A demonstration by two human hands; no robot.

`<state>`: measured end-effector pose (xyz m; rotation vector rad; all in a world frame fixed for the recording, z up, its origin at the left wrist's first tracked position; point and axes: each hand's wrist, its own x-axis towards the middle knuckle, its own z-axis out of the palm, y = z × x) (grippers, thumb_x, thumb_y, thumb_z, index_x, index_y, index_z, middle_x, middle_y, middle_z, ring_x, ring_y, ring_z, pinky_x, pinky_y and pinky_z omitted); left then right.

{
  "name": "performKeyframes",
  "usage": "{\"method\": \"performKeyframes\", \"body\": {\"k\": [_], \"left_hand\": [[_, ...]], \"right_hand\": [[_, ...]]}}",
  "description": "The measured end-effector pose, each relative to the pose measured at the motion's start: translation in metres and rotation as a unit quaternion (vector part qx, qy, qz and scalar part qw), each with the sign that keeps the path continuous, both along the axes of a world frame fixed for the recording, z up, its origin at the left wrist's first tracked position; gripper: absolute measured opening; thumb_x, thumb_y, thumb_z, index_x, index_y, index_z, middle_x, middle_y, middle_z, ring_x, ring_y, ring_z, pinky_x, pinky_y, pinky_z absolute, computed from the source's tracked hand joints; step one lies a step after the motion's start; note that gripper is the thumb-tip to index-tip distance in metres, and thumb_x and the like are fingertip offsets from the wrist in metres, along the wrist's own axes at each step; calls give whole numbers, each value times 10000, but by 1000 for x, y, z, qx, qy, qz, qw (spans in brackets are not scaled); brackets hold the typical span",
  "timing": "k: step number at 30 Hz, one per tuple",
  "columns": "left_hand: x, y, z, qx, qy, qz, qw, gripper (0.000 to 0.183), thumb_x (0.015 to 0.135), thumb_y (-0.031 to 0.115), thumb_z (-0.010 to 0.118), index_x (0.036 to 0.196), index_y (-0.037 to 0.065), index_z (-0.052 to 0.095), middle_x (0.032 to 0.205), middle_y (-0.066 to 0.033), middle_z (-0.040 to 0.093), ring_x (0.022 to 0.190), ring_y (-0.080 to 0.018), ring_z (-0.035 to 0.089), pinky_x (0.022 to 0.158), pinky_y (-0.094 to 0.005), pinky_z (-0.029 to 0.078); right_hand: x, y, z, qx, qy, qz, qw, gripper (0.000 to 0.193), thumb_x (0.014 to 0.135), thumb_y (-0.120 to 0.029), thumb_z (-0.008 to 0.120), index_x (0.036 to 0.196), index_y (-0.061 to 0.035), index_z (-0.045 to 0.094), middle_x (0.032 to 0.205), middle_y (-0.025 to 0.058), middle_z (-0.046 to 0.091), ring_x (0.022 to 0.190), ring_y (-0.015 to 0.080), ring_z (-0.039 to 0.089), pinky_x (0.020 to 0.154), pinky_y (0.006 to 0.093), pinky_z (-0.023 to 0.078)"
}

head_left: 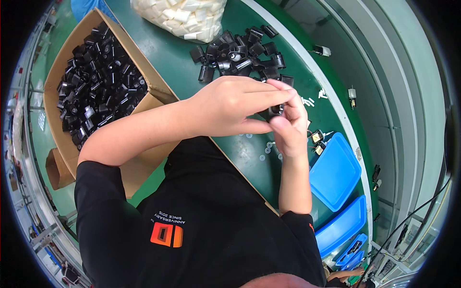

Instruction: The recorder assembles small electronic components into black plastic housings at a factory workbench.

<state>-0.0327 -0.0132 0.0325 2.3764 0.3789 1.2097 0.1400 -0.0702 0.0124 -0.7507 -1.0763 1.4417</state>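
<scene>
- Black plastic part [274,111] sits pinched between both hands above the green surface [192,72], in the middle of the view; it is the smallest item here, and most of it is hidden by fingers.
- Green surface runs from the upper left to the lower right, with a pale curved edge along its far side.
- Cardboard box [158,91] stands at the left, open at the top and filled with many black plastic pieces [96,91].
- Clear bag of white plastic pieces [185,17] lies at the top edge, just beyond the box.
- 2 blue trays [336,173] lie at the lower right, the nearer one [341,225] partly under the other's edge.
- Loose heap of black parts [240,55] lies on the surface, just behind the hands.
- Left hand [230,103] reaches across from the left, its grip closed over the black plastic part from above, fingers stretched along it.
- Right hand [288,129] comes up from below, its grip closed on the same part with thumb and fingertips.
- Small white washers [265,151] lie scattered on the surface beneath the hands.
</scene>
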Motion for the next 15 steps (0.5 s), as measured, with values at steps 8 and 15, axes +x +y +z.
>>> {"method": "performKeyframes", "body": {"k": [8,15], "left_hand": [[-3,-2,0,-214,118,40,969,946,704,304,825,1444,19,310,1320,-217,425,1184,-334,461,963,-384,417],[0,-6,-9,-234,110,34,965,871,799,450,718,1358,-55,280,1141,-245,395,1064,-387,465,941,-429,423]], "right_hand": [[5,8,-21,-64,255,53,963,751,803,-202,741,1402,56,368,1255,181,565,1098,253,601,956,383,492],[-14,0,-30,-101,277,15,956,712,821,-269,720,1374,39,395,1276,183,542,1127,278,575,969,388,455]]}}
